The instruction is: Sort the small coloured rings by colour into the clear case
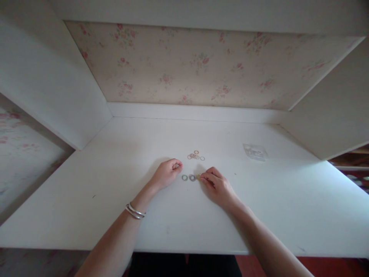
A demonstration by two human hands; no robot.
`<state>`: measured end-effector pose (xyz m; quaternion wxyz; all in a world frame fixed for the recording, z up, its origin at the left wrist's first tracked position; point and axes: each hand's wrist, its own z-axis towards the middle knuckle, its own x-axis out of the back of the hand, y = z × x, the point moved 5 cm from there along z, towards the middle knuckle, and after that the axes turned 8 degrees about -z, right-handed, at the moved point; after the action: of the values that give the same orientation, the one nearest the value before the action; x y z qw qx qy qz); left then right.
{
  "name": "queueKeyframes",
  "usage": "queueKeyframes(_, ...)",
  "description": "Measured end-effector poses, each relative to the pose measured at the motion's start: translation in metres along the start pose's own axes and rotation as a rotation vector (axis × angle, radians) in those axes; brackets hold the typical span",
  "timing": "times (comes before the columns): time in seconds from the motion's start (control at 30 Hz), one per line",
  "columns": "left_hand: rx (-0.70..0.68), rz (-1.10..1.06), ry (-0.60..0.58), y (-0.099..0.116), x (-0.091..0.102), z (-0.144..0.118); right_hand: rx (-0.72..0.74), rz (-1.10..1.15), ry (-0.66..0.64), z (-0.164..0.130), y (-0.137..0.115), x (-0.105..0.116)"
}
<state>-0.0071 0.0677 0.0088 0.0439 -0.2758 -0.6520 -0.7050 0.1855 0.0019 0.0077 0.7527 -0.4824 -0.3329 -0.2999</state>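
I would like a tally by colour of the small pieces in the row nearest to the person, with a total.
Greenish ring: 1
Grey ring: 1
Yellow piece, partly hidden by the right hand: 1
Total: 3
Whether any are stacked, I cannot tell.

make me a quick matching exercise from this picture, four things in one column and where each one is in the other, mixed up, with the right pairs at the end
Things
1. silver bangles
2. clear case
3. right hand
4. floral panel

Places
A. on the white tabletop, to the right of the far cluster of rings
B. at the right end of the near row of rings
C. upright behind the tabletop
D. around the left arm

Right pairs: 1-D, 2-A, 3-B, 4-C
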Motion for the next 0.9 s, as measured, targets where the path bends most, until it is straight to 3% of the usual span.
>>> queueKeyframes(0.33,0.027,-0.022,0.033,0.001,0.001,-0.001,0.011,-0.059,-0.059,0.002,-0.003,-0.001)
queueKeyframes(0.53,0.037,-0.032,0.043,0.001,0.002,0.001,-0.11,0.085,0.091,0.008,0.007,0.008)
queueKeyframes(0.7,0.011,-0.057,0.024,0.0,0.001,0.001,-0.196,-0.01,0.11,0.039,0.037,0.014)
queueKeyframes(0.9,0.01,-0.056,0.022,-0.002,0.0,0.001,-0.078,-0.28,-0.066,0.09,0.051,0.011)
